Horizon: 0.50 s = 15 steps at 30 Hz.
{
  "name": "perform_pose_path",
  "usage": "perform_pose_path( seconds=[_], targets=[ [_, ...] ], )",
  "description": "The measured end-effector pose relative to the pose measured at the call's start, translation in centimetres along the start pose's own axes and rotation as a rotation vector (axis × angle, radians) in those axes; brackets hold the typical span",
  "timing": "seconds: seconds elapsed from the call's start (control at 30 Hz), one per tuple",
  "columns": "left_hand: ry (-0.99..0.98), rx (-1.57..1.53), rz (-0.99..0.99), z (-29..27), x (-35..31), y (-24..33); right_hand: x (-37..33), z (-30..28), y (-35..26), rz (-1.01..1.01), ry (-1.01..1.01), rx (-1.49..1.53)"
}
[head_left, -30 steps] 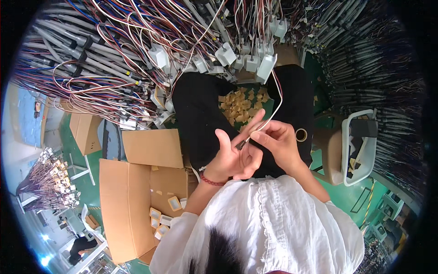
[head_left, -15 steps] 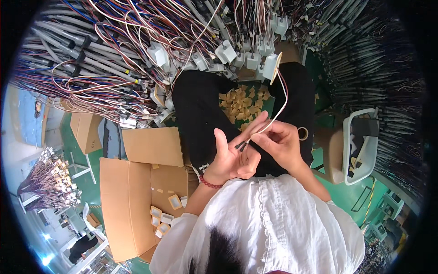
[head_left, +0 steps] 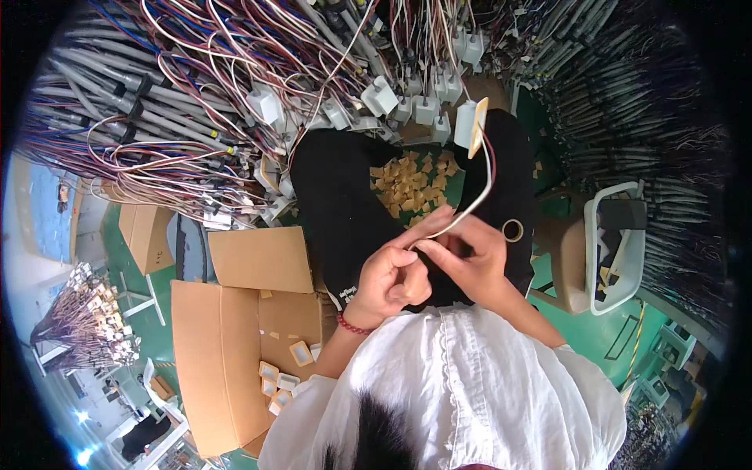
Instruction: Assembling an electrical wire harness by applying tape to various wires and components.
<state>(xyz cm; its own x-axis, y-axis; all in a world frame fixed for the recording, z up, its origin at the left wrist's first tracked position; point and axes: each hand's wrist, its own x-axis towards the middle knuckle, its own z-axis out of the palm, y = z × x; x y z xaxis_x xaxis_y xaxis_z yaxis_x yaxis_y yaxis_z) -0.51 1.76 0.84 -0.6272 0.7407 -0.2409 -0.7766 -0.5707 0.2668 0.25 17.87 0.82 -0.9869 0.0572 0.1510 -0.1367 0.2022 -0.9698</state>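
A white and dark red wire pair [head_left: 489, 186] hangs from a white plastic box with a tan rim [head_left: 465, 124] and runs down to my hands above my lap. My left hand [head_left: 394, 280], a red bead bracelet at its wrist, is closed with thumb and finger pinched on the wires' lower end. Close beside it, my right hand [head_left: 475, 260] grips the same wires between thumb and fingers. The wire tips are hidden by my fingers. Near my right hand, a small roll of tape [head_left: 512, 230] lies by my dark trouser leg.
Bundled wires with grey sleeves [head_left: 102, 82] and white boxes [head_left: 379, 95] crowd ahead. Tan paper scraps [head_left: 413, 186] lie between my legs. An open cardboard box [head_left: 202, 360] on the left holds several tan-rimmed white pieces [head_left: 301, 352]. A white bin [head_left: 633, 270] stands right.
My left hand has gone from spread fingers, with black wire tips showing, to a closed pinch over them. Both hands stay close together, and the wires have shifted slightly.
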Motion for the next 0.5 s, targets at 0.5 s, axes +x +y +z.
perform_pose_path(
  seconds=[0.5],
  targets=[
    [0.068, -0.073, 0.088, -1.3, -5.0, 1.1, 5.7, -1.3, 0.5, -0.263, -0.528, -0.03]
  ],
)
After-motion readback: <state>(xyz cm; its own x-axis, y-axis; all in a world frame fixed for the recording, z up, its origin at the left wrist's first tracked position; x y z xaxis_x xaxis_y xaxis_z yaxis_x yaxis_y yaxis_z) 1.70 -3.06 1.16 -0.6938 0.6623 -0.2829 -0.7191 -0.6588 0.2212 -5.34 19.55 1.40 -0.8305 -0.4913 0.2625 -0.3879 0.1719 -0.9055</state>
